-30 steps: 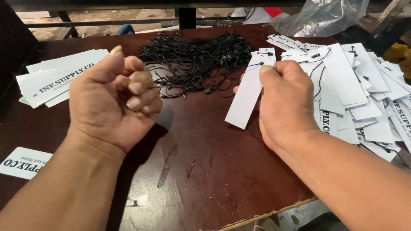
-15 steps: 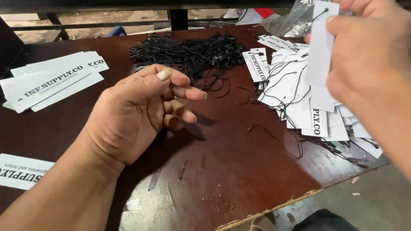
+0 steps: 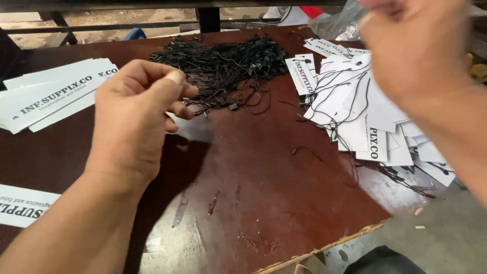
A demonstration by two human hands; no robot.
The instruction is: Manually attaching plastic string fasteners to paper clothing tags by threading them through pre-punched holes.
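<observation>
Head view: left hand [image 3: 134,116] hovers low over the dark red table [image 3: 264,203], fingers curled loosely together, thumb and fingertips reaching at the near edge of the black string pile [image 3: 223,66], which lies just beyond them. Right hand [image 3: 413,43] is raised and blurred; whether it grips anything cannot be told. Below it sits the heap of strung white tags [image 3: 355,106]. Plain white tags [image 3: 50,94] lie left.
</observation>
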